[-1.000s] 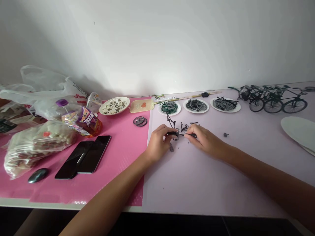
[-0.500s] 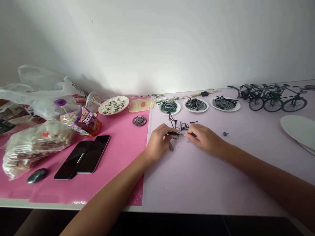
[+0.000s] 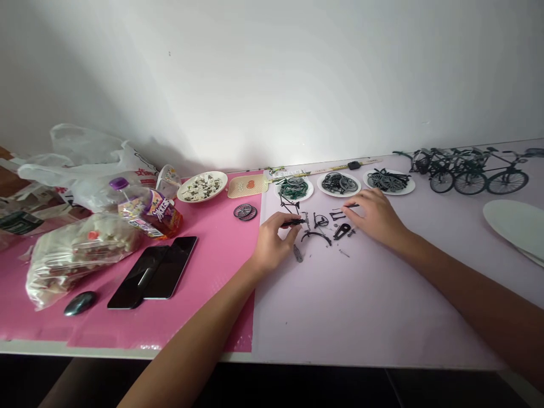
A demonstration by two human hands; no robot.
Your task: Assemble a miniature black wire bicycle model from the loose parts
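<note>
My left hand (image 3: 274,241) pinches a small black part (image 3: 292,222) above the lilac table mat. To the right, my right hand (image 3: 374,212) has its fingertips near a small dark bracket-like part (image 3: 338,215); a thin dark piece shows at its fingertips. Between and below the hands lie a curved black fender (image 3: 319,235), a round black part (image 3: 321,220), a black chain-cover-like part (image 3: 342,231) and tiny bits. A dark frame piece (image 3: 289,205) lies just behind my left hand.
Three plates of bicycle parts (image 3: 293,189) (image 3: 339,184) (image 3: 389,181) stand at the back, assembled model bicycles (image 3: 471,173) at back right. White plates (image 3: 516,226) lie right. Left are two wheels (image 3: 245,212), phones (image 3: 157,272), a bottle (image 3: 148,212) and bags (image 3: 80,246).
My right hand has moved away from my left, to the right and slightly back. The fender and chain-cover-like part now show on the mat. The view has shifted slightly.
</note>
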